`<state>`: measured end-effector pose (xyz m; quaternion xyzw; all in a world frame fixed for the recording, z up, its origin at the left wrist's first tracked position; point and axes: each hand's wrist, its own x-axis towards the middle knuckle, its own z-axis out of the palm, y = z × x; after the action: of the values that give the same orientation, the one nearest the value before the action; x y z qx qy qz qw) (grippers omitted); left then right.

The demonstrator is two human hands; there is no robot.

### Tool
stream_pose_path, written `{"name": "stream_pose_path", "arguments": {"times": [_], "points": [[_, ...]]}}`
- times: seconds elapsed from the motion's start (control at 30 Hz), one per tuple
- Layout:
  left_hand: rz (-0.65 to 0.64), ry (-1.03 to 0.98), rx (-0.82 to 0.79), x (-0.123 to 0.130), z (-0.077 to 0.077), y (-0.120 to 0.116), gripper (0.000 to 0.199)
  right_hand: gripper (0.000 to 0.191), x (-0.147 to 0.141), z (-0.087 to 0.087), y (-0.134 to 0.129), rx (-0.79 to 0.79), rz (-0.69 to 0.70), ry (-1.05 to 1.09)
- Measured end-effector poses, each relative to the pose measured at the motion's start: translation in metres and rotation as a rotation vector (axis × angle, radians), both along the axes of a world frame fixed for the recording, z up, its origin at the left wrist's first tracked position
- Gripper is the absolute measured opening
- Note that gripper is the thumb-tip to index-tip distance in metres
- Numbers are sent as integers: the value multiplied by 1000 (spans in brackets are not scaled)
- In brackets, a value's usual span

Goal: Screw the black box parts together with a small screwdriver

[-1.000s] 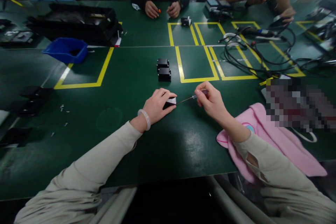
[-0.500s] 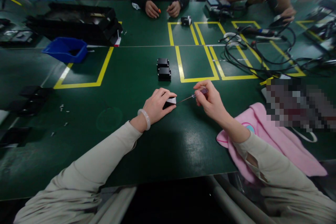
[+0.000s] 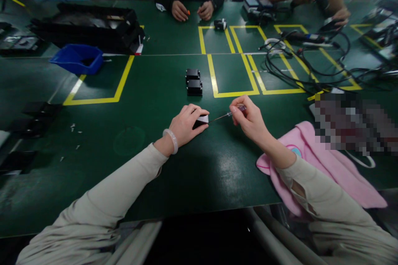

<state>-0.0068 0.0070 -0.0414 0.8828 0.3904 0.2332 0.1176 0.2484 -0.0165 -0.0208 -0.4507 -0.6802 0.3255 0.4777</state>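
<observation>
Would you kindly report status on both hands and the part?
Left hand gripping black part. Right hand holding screwdriver, tip at part. Two black blocks beyond, not in the way.

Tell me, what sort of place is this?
Probably an assembly workshop: the right hand holds a screwdriver, small screw-like pieces lie on the green table, and yellow tape marks out areas.

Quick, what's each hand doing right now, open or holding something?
Left hand: closed around a small block.
Right hand: closed, holding a screwdriver.
</observation>
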Motion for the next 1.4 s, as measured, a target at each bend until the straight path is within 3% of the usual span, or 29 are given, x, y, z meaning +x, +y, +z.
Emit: {"name": "stream_pose_path", "arguments": {"times": [0.57,0.8,1.4], "points": [[-5,4,17,0,-1,0,35,22,1,-1,0,-9,12,14],[-5,-3,15,1,-1,0,36,32,1,0,1,12,2,-22],[-3,6,22,0,-1,1,36,20,1,-3,1,10,15,30]]}}
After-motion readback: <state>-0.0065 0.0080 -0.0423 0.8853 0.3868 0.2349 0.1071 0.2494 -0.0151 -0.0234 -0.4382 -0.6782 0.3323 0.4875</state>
